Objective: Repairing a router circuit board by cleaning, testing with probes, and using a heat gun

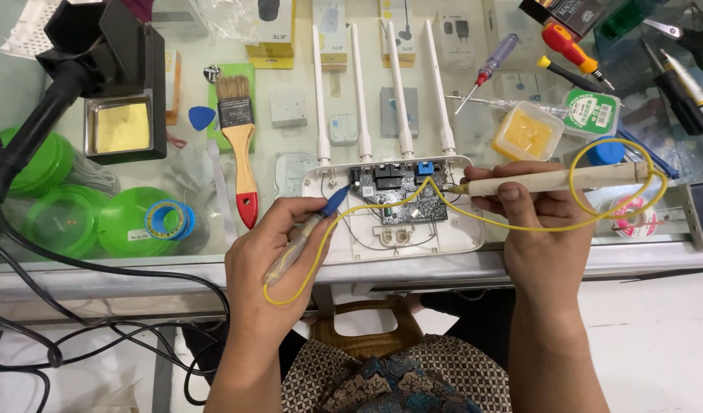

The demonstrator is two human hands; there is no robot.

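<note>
the left hand (271,256) is curled around a clear-handled probe (302,241) with a blue tip, fingers closed on the handle, the blue tip touching down at the left edge of the dark circuit board (401,200). the right hand (531,222) is wrapped round a pale wooden-handled tool (554,180), thumb on top, grip closed, its metal point resting at the right side of that same board. a yellow wire (382,200) runs from the probe, loops under the left hand, crosses over the board and swings out in a wide loop past the right hand to the back end of the wooden handle.

the board sits inside an opened white router shell (443,243), lying flat on the glass counter (657,256) right between both hands, its four white antennas (401,92) pointing away from the person. a blue port shows at the board's top edge.

out to the left, a paintbrush (240,141) with a wooden handle and red end lies just beside the shell, a blue pick (201,117) near its bristles. further left, green round tubs (76,222) and a black stand with a yellow sponge (122,126). to the right, a small tub of yellow paste (527,131) sits near the wooden tool, screwdrivers (569,47) well beyond it, and a solder spool (634,218) just behind the right hand.
</note>
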